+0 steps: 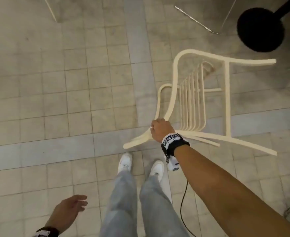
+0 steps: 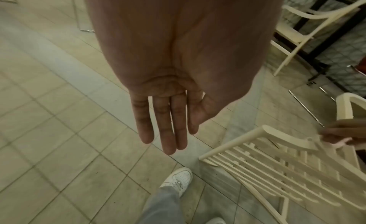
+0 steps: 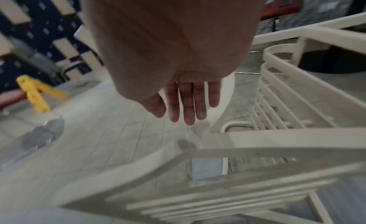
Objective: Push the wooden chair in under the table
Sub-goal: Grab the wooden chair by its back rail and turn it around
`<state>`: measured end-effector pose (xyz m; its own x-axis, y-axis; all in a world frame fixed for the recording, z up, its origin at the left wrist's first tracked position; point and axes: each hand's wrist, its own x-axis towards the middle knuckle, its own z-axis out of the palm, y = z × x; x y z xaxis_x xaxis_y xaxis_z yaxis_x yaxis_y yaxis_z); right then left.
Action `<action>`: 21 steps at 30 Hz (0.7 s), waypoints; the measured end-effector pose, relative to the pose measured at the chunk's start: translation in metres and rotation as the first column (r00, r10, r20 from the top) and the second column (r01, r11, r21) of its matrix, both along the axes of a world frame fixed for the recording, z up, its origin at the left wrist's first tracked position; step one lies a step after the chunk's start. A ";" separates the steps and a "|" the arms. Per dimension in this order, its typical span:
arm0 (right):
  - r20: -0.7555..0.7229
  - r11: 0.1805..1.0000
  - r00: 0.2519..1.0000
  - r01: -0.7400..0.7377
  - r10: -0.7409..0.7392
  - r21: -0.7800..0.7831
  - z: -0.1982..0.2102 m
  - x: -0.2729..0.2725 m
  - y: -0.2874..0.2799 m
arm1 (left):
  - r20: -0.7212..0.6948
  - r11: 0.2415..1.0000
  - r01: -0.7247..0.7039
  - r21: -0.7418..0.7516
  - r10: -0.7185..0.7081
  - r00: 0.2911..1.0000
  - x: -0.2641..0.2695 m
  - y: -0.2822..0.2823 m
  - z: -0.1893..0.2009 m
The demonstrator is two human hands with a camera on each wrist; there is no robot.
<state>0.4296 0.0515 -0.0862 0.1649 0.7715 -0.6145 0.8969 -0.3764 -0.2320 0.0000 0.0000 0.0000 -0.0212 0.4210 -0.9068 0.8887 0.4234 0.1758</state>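
Observation:
A cream slatted chair (image 1: 192, 100) with armrests stands on the tiled floor ahead of me, its back toward me. My right hand (image 1: 159, 129) is at the left corner of the chair's top rail (image 1: 137, 141). In the right wrist view its fingers (image 3: 190, 108) are straight, just above the blurred rail (image 3: 198, 150); whether they touch it is unclear. My left hand (image 1: 70, 206) hangs low at the left, open and holding nothing, its fingers (image 2: 168, 125) straight. The table's black round base (image 1: 260, 29) is beyond the chair at the upper right.
A second cream chair (image 2: 297, 31) stands by a dark frame farther off. A yellow floor sign (image 3: 37, 95) is out to the left. My white shoes (image 1: 125, 161) are just behind the chair. Thin metal rails (image 1: 195, 19) lie on the floor.

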 end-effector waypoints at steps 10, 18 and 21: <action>0.126 0.933 0.925 -0.359 0.360 -0.026 -0.071 -0.011 0.016 | 0.087 0.976 0.214 -0.025 -0.211 0.973 0.043 0.074 -0.089; 0.165 0.970 0.977 -0.166 0.136 0.180 -0.053 -0.007 -0.004 | 0.160 0.968 0.250 0.015 -0.249 0.955 0.095 0.094 -0.093; 0.132 0.932 0.991 -0.078 0.032 0.355 -0.018 -0.001 -0.002 | 0.203 0.971 0.236 0.034 -0.238 0.950 0.111 0.097 -0.088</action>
<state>0.4290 0.0491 -0.1043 0.1718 0.9465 -0.2731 0.9438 -0.2376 -0.2297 0.1110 0.0972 -0.0880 0.2653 0.4001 -0.8772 0.9080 0.2023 0.3669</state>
